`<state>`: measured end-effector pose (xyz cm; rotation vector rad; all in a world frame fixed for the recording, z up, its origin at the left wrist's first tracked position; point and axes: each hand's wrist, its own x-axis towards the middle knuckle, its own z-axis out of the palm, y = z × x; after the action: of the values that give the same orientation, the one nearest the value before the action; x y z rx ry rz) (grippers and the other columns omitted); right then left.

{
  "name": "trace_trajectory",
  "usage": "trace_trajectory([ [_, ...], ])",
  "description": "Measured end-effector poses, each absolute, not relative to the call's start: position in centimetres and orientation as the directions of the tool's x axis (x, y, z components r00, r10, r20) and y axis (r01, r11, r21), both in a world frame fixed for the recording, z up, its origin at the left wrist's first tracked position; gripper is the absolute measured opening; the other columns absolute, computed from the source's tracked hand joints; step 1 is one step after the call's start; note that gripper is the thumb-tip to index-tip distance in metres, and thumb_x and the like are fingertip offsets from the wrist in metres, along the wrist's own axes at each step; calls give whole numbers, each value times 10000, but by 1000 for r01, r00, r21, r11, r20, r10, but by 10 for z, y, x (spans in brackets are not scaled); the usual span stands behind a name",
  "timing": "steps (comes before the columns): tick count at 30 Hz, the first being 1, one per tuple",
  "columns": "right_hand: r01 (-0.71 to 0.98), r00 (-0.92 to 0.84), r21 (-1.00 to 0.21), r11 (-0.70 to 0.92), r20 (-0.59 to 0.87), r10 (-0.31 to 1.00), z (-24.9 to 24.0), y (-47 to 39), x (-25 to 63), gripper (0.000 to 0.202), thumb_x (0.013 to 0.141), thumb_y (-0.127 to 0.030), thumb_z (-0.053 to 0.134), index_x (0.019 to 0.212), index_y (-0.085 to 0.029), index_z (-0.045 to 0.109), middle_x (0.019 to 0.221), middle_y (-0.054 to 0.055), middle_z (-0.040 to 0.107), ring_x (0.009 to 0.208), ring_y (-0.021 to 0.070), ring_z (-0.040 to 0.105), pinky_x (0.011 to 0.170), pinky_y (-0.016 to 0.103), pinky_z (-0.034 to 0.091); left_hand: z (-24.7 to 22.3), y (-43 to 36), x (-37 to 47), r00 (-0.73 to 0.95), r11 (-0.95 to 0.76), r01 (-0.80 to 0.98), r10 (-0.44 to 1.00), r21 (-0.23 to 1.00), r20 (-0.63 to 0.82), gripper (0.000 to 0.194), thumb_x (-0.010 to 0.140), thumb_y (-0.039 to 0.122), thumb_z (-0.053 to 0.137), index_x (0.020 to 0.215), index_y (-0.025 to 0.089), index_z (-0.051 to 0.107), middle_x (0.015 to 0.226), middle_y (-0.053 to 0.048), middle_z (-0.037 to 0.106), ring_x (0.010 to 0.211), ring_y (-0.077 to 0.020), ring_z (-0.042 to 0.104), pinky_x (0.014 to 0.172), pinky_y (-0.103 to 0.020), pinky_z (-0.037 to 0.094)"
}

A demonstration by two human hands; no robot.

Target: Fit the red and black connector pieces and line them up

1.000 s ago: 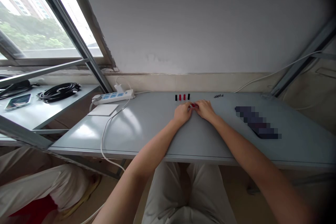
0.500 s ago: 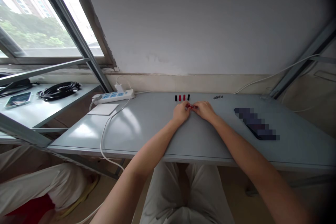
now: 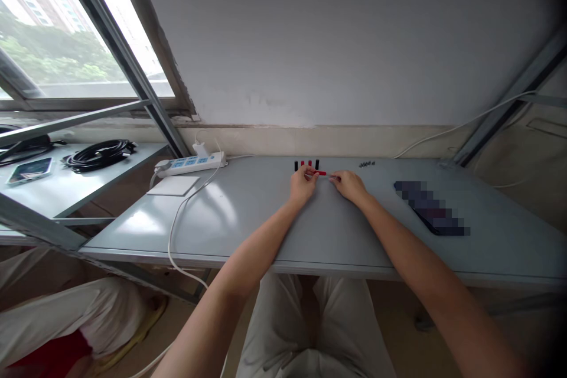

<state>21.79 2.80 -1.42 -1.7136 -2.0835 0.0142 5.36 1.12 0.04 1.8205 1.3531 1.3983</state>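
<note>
My left hand (image 3: pixel 303 185) is closed in a pinch around one end of a small red cylinder (image 3: pixel 322 173). That cylinder lies sideways, its free end pointing at my right hand (image 3: pixel 352 186). The thumb and fingers of my right hand are pressed together just right of it; something slim and pale shows at their tips, too small to name. Just behind my left fingers stands a row of similar small pieces: a black cylinder (image 3: pixel 296 166) at the left, two red ones partly hidden by my fingers, and another black cylinder (image 3: pixel 317 164) at the right.
Several tiny dark metal parts (image 3: pixel 367 164) lie near the wall. A dark, pixelated flat object (image 3: pixel 432 209) rests on the right of the grey table (image 3: pixel 336 242). A white power strip (image 3: pixel 190 163), a white flat plate (image 3: pixel 173 186) and a cable (image 3: pixel 177 212) are at left.
My hands have drawn slightly apart, and a gap shows between them. The red cylinder, mostly covered before, now sticks out from my left fingers. My left hand has shifted slightly towards the row.
</note>
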Motion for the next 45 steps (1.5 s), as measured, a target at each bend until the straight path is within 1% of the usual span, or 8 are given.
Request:
trace_trajectory([
  [13, 903, -229, -249, 349, 409, 883, -3, 19, 204, 293, 772, -222, 480, 1056, -191, 548, 894, 61, 625, 836, 182, 560, 719, 280, 380, -4, 10, 56, 74, -383, 428, 917, 818, 391, 128, 684, 227, 574, 780, 142, 580, 748, -31, 619, 576, -78, 493, 621, -235, 415],
  [19, 904, -246, -221, 365, 428, 869, -2, 15, 203, 223, 763, -200, 478, 972, -192, 555, 857, 57, 628, 787, 175, 565, 683, 270, 373, -4, 11, 56, 79, -373, 448, 922, 813, 379, 118, 686, 210, 572, 777, 136, 582, 749, -35, 617, 590, -80, 499, 635, -237, 417],
  [22, 905, -242, -227, 359, 417, 876, -5, 17, 203, 162, 753, -215, 493, 886, -199, 584, 858, 56, 630, 811, 180, 563, 701, 278, 376, -5, 12, 56, 67, -370, 451, 921, 812, 383, 184, 696, 223, 571, 859, 136, 568, 786, -43, 620, 623, -87, 520, 657, -241, 421],
  [25, 901, -122, -347, 261, 376, 918, -12, 28, 207, 154, 709, -251, 552, 836, -187, 609, 881, 65, 630, 828, 189, 562, 707, 284, 390, -7, 13, 55, 37, -339, 501, 927, 796, 372, 261, 707, 239, 566, 943, 134, 539, 846, -57, 623, 656, -97, 537, 680, -247, 423],
  [29, 753, 32, -649, 112, 206, 978, -21, 52, 214, 214, 658, -297, 597, 812, -150, 621, 777, 54, 644, 707, 156, 581, 622, 242, 418, -8, 11, 51, 119, -339, 650, 929, 680, 349, 127, 741, 227, 507, 823, 157, 576, 824, -50, 630, 709, -127, 552, 694, -260, 418],
  [32, 685, 60, -725, 67, 147, 987, -21, 67, 217, 197, 629, -289, 616, 754, -137, 629, 743, 58, 647, 678, 150, 582, 595, 231, 419, -6, 8, 49, 162, -325, 751, 935, 574, 317, 138, 762, 237, 464, 779, 175, 586, 799, -47, 630, 734, -151, 555, 687, -271, 417],
  [39, 781, 79, -624, 36, 156, 985, -18, 83, 207, 159, 626, -262, 615, 740, -155, 642, 765, 72, 655, 712, 169, 592, 648, 261, 428, -3, 6, 47, 155, -247, 875, 958, 416, 243, 223, 797, 260, 387, 840, 178, 589, 814, -78, 616, 778, -180, 559, 685, -283, 413],
  [45, 812, 92, -584, 27, 174, 981, -21, 91, 199, 163, 649, -290, 594, 754, -175, 643, 803, 76, 659, 766, 181, 598, 678, 276, 431, -4, 4, 47, 182, -265, 889, 953, 374, 242, 239, 803, 269, 365, 823, 180, 586, 805, -76, 616, 762, -185, 562, 663, -291, 415],
])
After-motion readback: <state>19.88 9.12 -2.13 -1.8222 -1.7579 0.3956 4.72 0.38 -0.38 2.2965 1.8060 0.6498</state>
